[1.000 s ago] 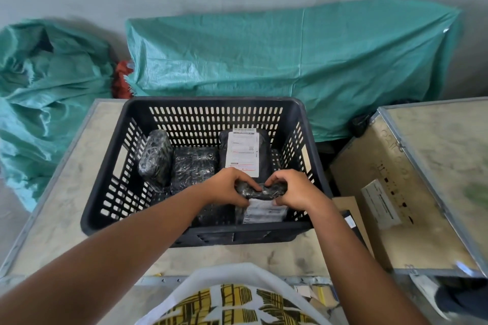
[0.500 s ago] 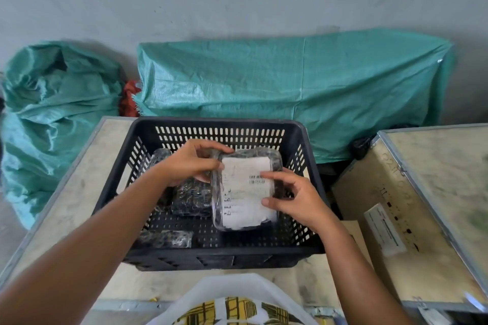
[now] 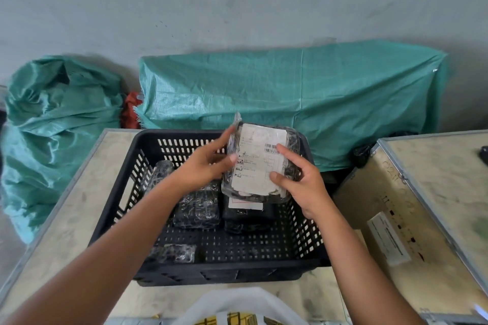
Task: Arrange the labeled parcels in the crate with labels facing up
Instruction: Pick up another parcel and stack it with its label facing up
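Change: since half a second ago the parcel (image 3: 260, 163) has risen and tipped back, its top now level with the crate's (image 3: 311, 232) far rim; both hands went up with it.
Parcel position: held in the air over the crate's back right part, above another labelled parcel (image 3: 247, 208) lying flat on the floor.
Key relation: long axis runs near to far, label facing up toward the camera; it sits between the hands, and the free floor lies below and nearer the body.
Left hand (image 3: 204, 166): fingers half curled round the left edge, thumb on the front film.
Right hand (image 3: 303, 182): thumb and forefinger pressed on the label's right side, other fingers seemingly behind; a hold, not a tight clench.
Material: crinkly clear film over dark padding, white paper label with barcode; a soft, flattish slab that will likely flex.
Other parcels: dark block (image 3: 198, 208) at the middle, roll (image 3: 161, 174) against the left wall, small packet (image 3: 173, 253) at the near left; no labels show.
Crate: black perforated plastic on a pale table (image 3: 76, 206).
Next, likely: lower it flat, label up.
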`<move>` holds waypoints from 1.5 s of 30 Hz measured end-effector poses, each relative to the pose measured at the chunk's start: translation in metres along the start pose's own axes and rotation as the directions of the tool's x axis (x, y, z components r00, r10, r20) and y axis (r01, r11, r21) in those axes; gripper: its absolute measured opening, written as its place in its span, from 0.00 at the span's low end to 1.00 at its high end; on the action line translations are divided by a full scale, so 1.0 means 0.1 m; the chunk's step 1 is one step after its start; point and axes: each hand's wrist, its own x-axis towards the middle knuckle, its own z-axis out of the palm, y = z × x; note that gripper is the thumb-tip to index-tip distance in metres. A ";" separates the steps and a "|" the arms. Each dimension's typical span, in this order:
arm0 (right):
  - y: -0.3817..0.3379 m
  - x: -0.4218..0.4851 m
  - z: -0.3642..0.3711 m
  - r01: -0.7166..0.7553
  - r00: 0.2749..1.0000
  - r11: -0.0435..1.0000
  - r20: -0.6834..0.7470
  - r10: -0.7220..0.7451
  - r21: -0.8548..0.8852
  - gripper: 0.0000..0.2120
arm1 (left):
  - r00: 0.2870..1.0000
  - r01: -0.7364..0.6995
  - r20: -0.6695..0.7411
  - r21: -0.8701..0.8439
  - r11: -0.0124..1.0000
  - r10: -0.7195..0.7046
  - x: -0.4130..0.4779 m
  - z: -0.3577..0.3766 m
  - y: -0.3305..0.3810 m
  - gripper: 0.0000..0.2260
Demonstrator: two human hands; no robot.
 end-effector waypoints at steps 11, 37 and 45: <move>0.40 0.40 0.20 -0.238 0.960 0.951 0.101 0.261 -0.196 0.39 | 0.967 0.252 -0.080 0.201 0.947 -0.241 0.27 0.44 -0.76 0.45; 0.90 0.46 0.23 -0.378 0.891 0.871 0.131 0.435 -0.314 0.47 | 0.927 0.367 0.030 0.142 0.919 -0.375 0.41 0.52 -1.27 0.49; 0.89 0.39 0.25 -0.285 0.939 0.827 0.032 0.342 -0.485 0.38 | 0.921 0.379 0.003 0.239 0.894 -0.391 0.30 0.46 -1.02 0.46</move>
